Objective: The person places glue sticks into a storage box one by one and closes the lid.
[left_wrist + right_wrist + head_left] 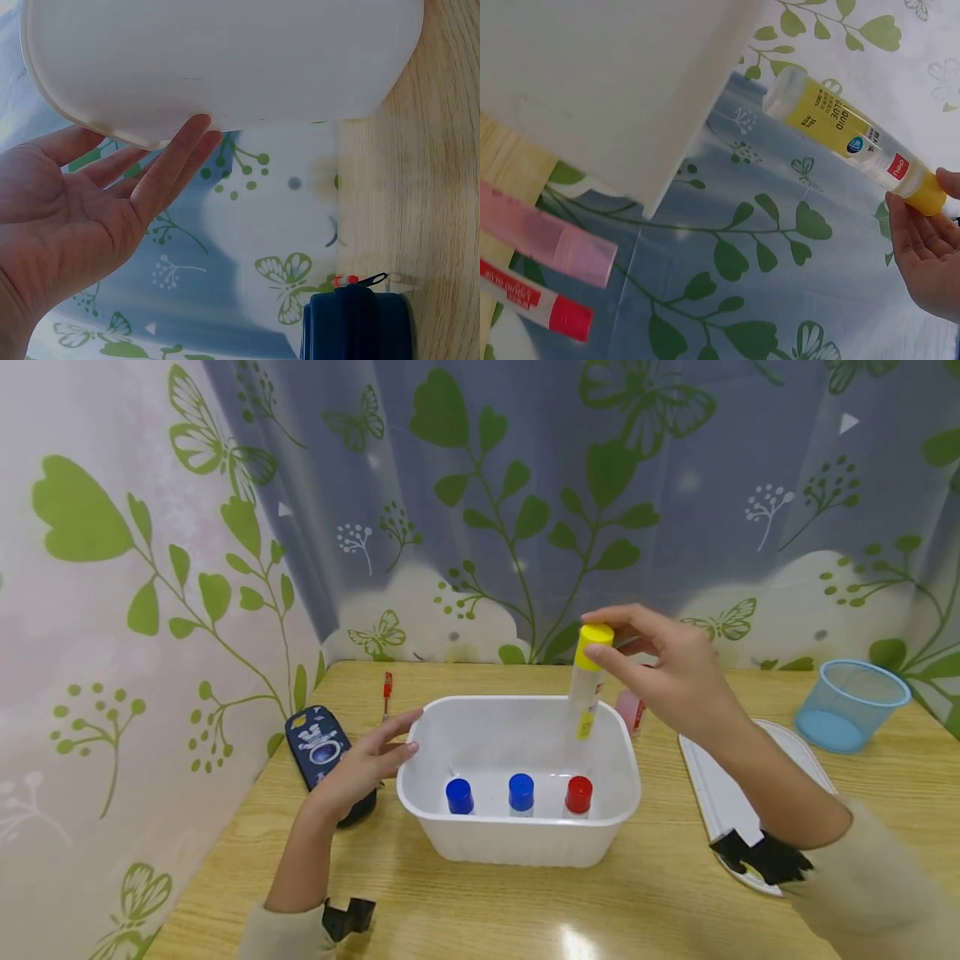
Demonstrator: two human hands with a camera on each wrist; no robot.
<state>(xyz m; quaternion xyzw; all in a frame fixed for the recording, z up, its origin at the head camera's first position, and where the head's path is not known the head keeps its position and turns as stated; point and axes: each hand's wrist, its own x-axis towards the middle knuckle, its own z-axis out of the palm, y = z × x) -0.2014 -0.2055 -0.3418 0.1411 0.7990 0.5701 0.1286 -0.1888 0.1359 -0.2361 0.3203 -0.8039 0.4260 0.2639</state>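
While its yellow cap (596,636) is pinched by the right hand (672,675), a yellow-labelled glue bottle (845,135) is suspended, slightly tilted, over the right rear of the white bin (517,845). Left rim of bin: lightly held between thumb and fingers of the left hand (363,766). Inside bin, near its front wall: two blue-capped bottles (460,796) (521,792), one red-capped bottle (578,794). Outside, past its right rear: pink bottle (566,247). Left of bin: pencil case (317,746).

Hazards, as judged: bottle dropped, should the cap be slackly pinched or unscrewed; base caught on the bin's rim, through the tilt; bin tipped, should its left rim be pressed hard.
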